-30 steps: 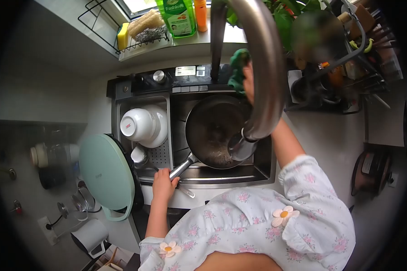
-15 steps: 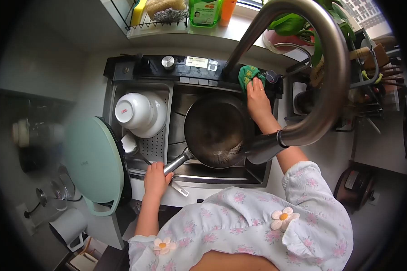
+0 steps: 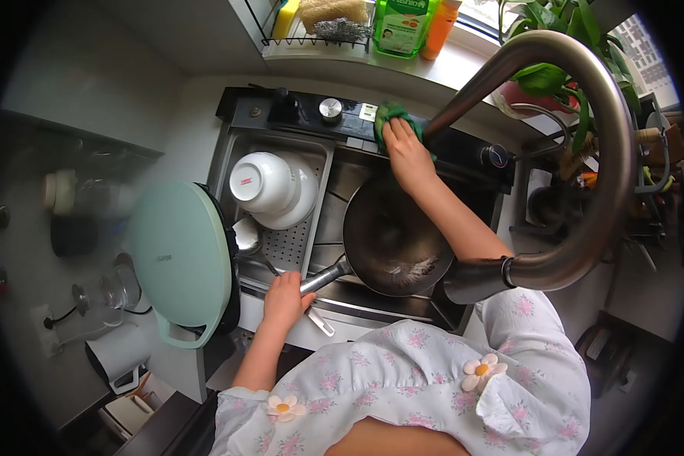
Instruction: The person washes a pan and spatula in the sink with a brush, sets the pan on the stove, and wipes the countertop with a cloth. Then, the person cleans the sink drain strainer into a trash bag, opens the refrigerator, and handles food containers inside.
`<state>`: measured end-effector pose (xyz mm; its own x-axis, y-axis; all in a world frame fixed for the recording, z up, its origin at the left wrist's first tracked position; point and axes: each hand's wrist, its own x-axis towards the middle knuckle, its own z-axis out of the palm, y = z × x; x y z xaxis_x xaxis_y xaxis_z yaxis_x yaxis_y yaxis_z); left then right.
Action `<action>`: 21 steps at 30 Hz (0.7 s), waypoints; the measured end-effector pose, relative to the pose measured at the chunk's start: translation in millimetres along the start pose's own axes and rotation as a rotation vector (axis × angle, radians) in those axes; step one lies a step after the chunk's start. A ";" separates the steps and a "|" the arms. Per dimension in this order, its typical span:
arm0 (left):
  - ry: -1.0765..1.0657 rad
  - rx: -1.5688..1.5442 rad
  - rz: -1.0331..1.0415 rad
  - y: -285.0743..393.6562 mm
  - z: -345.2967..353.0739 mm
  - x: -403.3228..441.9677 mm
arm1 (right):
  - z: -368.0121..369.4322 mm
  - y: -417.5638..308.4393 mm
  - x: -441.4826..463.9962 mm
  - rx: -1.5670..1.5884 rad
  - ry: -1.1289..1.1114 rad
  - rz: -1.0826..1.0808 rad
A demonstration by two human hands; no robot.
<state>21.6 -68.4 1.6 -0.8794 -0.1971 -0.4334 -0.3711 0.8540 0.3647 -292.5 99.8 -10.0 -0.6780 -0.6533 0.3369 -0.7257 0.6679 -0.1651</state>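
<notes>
My right hand (image 3: 409,156) presses a green cloth (image 3: 394,120) onto the black back panel (image 3: 456,144) of the sink, left of the faucet base. Fingers of my left hand (image 3: 286,300) are wrapped round the metal handle (image 3: 325,277) of a dark frying pan (image 3: 391,235). The pan sits in the sink basin, with a whitish patch of residue or water near its lower right; my right forearm hides part of its rim. A second, flat handle (image 3: 321,322) shows beside my left hand.
White bowls (image 3: 266,186) rest in a perforated tray left of the pan. A mint-green appliance (image 3: 181,262) stands further left. The faucet (image 3: 612,137) arches over the right side. Bottles (image 3: 404,26) and a plant (image 3: 543,78) line the sill; a utensil rack stands right.
The right hand and cloth have moved left along the back panel, from the faucet's right side to its left. The left hand still holds the pan handle. The camera view has shifted.
</notes>
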 end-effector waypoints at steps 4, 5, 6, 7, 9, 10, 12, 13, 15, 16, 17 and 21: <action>-0.005 0.017 -0.012 1.1 0.0 0.5 | 49.8 -3.2 42.8 0.146 0.085 -0.008; 0.003 0.014 -0.011 2.1 -1.2 2.0 | 47.4 -15.3 53.8 0.148 0.018 0.028; 0.008 0.009 -0.013 3.6 -1.8 1.8 | 44.9 -22.2 59.0 0.152 -0.053 0.065; 0.006 0.007 -0.014 4.4 -2.7 -0.9 | 47.7 -23.5 55.9 0.171 -0.046 0.052; -0.001 0.020 -0.029 5.4 -3.1 -2.9 | 50.7 -23.6 48.7 0.198 -0.025 0.031; 0.001 0.024 -0.030 6.9 -3.0 -0.1 | 43.8 -22.5 41.4 0.183 -0.122 0.002; 0.020 0.000 -0.015 7.2 -3.1 0.7 | 35.8 -12.8 19.8 0.235 -0.085 -0.174; 0.027 -0.011 -0.012 6.8 -2.9 -0.1 | 33.1 -6.3 9.7 0.265 -0.068 -0.263; 0.035 -0.004 -0.002 7.0 -2.1 -0.2 | 14.6 13.0 -4.3 0.320 -0.121 -0.375; 0.040 -0.001 -0.001 5.8 -2.4 -1.0 | -0.7 21.7 -7.8 0.340 -0.164 -0.389; 0.037 0.005 -0.009 4.5 -2.9 -1.5 | -12.9 28.7 -9.5 0.354 -0.209 -0.406; 0.067 0.004 -0.001 4.3 0.4 -2.3 | -20.8 25.4 -34.2 0.228 -0.259 -0.256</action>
<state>22.2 -64.1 3.8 -0.8970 -0.2298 -0.3777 -0.3712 0.8555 0.3610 -285.3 146.5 -6.5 -0.4582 -0.8753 0.1544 -0.8621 0.3954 -0.3169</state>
